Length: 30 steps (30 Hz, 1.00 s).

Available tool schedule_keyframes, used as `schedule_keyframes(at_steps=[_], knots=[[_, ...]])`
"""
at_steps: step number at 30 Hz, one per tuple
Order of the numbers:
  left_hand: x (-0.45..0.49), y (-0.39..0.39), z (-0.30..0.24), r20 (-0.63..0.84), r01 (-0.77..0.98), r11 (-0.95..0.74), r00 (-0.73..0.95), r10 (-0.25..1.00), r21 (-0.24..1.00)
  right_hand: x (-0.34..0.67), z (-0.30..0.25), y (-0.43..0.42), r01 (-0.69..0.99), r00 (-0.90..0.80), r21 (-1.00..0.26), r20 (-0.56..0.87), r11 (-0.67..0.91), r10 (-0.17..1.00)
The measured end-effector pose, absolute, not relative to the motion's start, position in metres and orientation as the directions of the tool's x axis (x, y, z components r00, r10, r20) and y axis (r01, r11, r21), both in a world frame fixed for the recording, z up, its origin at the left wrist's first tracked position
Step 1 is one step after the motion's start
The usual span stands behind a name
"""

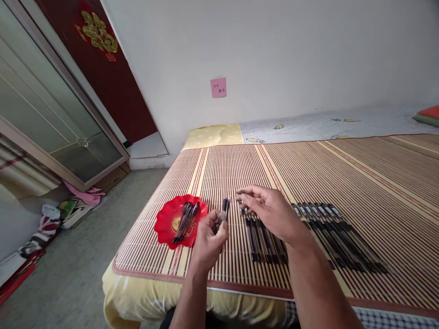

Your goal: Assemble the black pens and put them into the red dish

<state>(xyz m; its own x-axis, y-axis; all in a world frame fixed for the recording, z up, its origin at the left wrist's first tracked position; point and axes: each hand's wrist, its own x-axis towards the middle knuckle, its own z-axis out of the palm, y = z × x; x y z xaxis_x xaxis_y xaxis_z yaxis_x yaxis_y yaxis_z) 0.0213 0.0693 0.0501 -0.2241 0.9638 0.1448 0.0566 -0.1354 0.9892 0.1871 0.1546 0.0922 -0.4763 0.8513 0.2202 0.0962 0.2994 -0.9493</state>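
Currently the left hand (208,237) is closed in a loose fist around a dark pen (225,208), which stands nearly upright out of the top of the grip, its upper end just above the thumb and fingers. Just beside it, the right hand (270,212) is open, fingers stretched out flat towards the pen's tip but apart from it; I cannot tell whether anything small sits between its fingertips. It hovers over the left end of a long row of pens (338,235) laid side by side near the front edge of the bamboo mat (343,173).

Near the mat's front left corner sits a red plate (161,228) with scalloped edges, holding a small bundle of pens (185,219). The mat covers a bed with a yellow sheet (137,292) hanging over its front edge and a patterned sheet (325,123) along the far edge. Behind is a white wall with a pink note (218,87), a dark red door (113,91) bearing a gold ornament (98,31), a glass-fronted cabinet (51,114), and clutter (51,219) on the grey floor (85,256).
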Motion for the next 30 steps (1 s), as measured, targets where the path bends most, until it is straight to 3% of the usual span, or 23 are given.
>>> schedule_keyframes(at_steps=[8,21,30], knots=[[0.031,0.062,0.065,0.097,0.026,-0.094,-0.2,0.975,0.995,0.172,0.095,0.148,-0.058,-0.573,-0.974,0.213,0.221,0.791],[0.033,0.068,0.044,0.099,-0.361,-0.123,-0.085,0.991,0.924,0.18,0.097,0.152,-0.112,-0.367,-0.965,0.263,0.239,0.892],[0.032,0.068,0.044,0.098,-0.366,-0.146,-0.148,0.984,0.919,0.179,0.101,0.147,-0.159,-0.462,-0.96,0.28,0.232,0.842]])
